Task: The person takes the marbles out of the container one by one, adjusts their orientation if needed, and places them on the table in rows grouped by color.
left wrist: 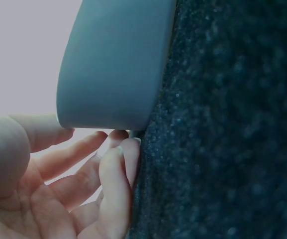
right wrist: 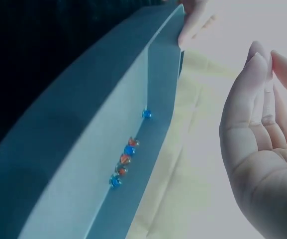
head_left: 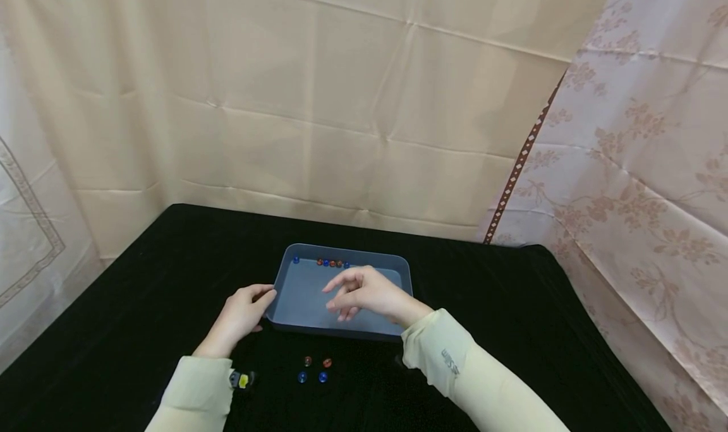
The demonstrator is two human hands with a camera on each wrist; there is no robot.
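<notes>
A shallow blue-grey tray (head_left: 309,302) lies on the black cloth. My left hand (head_left: 241,311) is at its left end, thumb and fingertips against the outer wall, as the left wrist view shows. Over the tray hovers my right hand (head_left: 364,293), fingers loosely bent, with no object visible in it. Inside, several red and blue marbles (right wrist: 125,159) line the far wall, and a single blue marble (head_left: 296,260) sits apart near the far left corner. In front of the tray lie two reddish marbles (head_left: 327,362) and two blue marbles (head_left: 323,377).
Black cloth (head_left: 483,306) covers the table. Beige curtain (head_left: 341,103) hangs behind it, with a floral pink cloth (head_left: 643,167) on the right and white fabric (head_left: 34,230) on the left. A small black and yellow device (head_left: 241,379) is by the left cuff.
</notes>
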